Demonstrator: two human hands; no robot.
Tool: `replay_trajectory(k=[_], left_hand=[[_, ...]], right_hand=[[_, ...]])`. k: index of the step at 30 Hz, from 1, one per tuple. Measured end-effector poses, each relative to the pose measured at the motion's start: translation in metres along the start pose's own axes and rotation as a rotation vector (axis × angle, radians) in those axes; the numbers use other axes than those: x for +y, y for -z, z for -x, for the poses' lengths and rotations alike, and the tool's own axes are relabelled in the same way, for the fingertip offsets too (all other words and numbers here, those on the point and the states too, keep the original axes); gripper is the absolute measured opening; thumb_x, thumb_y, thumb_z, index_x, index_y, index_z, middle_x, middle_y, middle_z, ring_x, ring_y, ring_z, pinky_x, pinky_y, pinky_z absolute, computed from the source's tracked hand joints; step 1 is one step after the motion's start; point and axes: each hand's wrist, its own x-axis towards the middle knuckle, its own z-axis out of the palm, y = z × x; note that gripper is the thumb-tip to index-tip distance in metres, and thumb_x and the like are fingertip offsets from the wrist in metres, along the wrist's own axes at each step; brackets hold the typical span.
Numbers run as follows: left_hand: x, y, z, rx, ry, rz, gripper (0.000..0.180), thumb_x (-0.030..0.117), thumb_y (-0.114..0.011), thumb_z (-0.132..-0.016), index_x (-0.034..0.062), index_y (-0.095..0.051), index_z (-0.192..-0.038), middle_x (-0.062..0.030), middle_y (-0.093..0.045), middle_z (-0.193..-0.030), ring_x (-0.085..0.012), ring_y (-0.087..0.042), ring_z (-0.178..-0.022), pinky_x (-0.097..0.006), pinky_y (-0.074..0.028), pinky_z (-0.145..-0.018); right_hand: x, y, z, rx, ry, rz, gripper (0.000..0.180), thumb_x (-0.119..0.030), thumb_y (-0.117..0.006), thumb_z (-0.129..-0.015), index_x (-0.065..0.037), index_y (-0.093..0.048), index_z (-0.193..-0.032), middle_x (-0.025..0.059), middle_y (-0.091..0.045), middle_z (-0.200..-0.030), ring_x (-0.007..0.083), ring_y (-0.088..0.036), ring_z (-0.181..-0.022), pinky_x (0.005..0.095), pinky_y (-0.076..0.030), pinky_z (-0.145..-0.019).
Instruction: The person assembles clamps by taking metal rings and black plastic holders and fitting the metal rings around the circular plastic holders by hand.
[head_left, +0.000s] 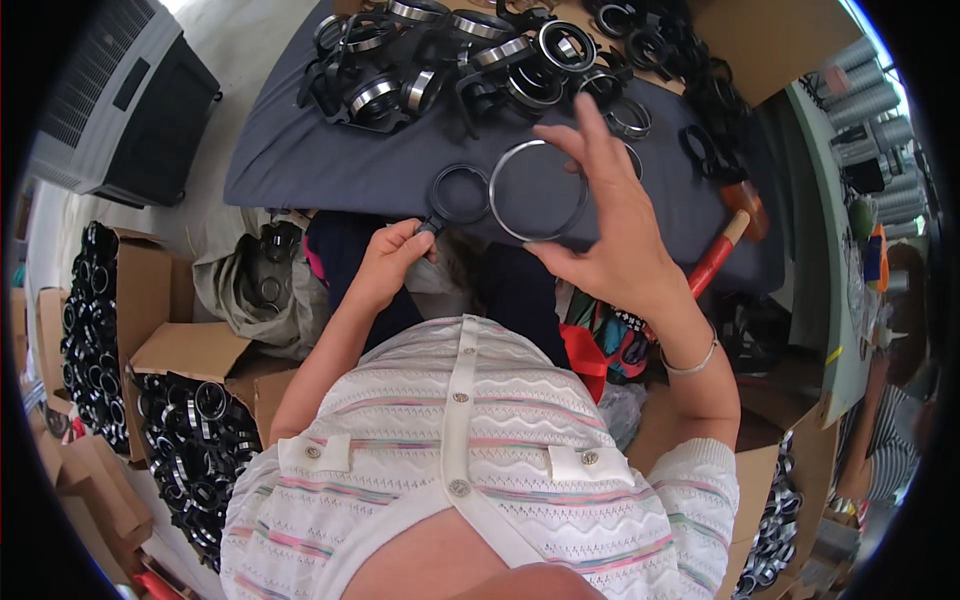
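My left hand [396,257] pinches the short stem of a black ring-shaped part [438,196], whose round opening faces up near the table's front edge. Just right of it is a wider, thin silver metal ring [493,200]. My right hand [622,215] spans that ring, thumb at its near rim and bent fingers at its far rim, the index finger stretched out beyond. The two rings sit close side by side; whether they touch, I cannot tell. Another silver ring [634,160] shows partly behind my right hand.
A pile of black parts with silver rings [375,98] covers the far side of the grey-covered table [290,165]. A red-handled hammer [715,255] lies right. Cardboard boxes [190,350] of parts stand left, near an air cooler [130,110]. Another person's arm [862,440] shows far right.
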Motion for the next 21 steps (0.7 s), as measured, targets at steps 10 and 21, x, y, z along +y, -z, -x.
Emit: replay_trajectory(k=[10,21], left_hand=[[0.002,-0.001,-0.001,-0.007,-0.005,-0.003,0.026,0.021,-0.053,-0.091,0.0019,-0.058,-0.075,-0.0004,-0.057,-0.070,-0.0079,-0.051,-0.069,-0.023,-0.041,-0.068],[0.003,-0.003,-0.002,0.004,-0.009,0.008,0.025,0.021,-0.053,-0.091,0.0015,-0.058,-0.075,-0.0007,-0.057,-0.069,-0.0080,-0.052,-0.069,-0.023,-0.041,-0.068]], right_hand=[[0.013,-0.013,0.012,0.136,0.139,-0.158,0.101,-0.009,-0.077,-0.059,0.003,-0.019,-0.140,0.0210,-0.047,-0.123,0.0274,-0.054,-0.103,0.0364,-0.045,-0.087],[0.055,-0.056,0.023,-0.254,-0.590,0.589,0.067,-0.033,-0.074,-0.064,0.001,-0.052,-0.118,0.0195,-0.054,-0.095,0.0328,-0.058,-0.085,0.0378,-0.050,-0.071]])
